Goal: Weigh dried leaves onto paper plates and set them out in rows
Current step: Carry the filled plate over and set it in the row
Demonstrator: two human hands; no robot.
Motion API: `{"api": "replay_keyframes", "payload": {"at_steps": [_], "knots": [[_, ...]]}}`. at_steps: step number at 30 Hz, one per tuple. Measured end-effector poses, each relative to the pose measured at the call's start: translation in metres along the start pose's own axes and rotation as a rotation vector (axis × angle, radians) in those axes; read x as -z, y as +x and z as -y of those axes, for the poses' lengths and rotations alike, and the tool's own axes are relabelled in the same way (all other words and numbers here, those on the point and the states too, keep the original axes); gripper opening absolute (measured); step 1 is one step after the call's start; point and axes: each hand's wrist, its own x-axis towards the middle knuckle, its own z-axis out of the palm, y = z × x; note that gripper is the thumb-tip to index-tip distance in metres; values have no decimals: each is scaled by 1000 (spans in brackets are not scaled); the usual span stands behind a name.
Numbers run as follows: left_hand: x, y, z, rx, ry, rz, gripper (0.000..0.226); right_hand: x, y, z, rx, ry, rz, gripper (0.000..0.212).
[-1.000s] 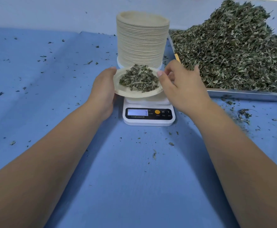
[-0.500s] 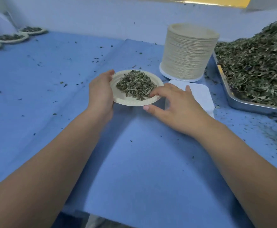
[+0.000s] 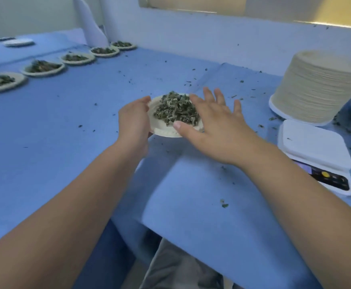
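Arms reach in from the bottom over the blue bench (image 3: 66, 132). The left hand (image 3: 134, 122) has its grip curled round the left rim of a paper plate (image 3: 164, 131), with the thumb up on the edge. The right hand (image 3: 214, 126) is flat with its fingers spread wide over the plate's right side. Its grip holds nothing.

The plate is round, so it has no long way. It faces up and tips a bit toward the person. A heap of dried leaves (image 3: 176, 110) sits in it. It is hard to tell if the plate touches the bench.

To the right is a white scale (image 3: 314, 151), and a tall stack of plates (image 3: 316, 88) is just behind it. Far left, a row of filled plates (image 3: 43, 67) runs away toward the wall.
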Motion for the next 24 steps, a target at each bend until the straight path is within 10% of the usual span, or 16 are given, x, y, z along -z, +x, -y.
{"api": "replay_keyframes", "payload": {"at_steps": [11,24], "knots": [[19,-7,0,-1,69,56,26,-9,6,44,297,20,138,55],[42,11,-16,-20,57,-51,19,-11,-8,11,108,333,9,40]]}}
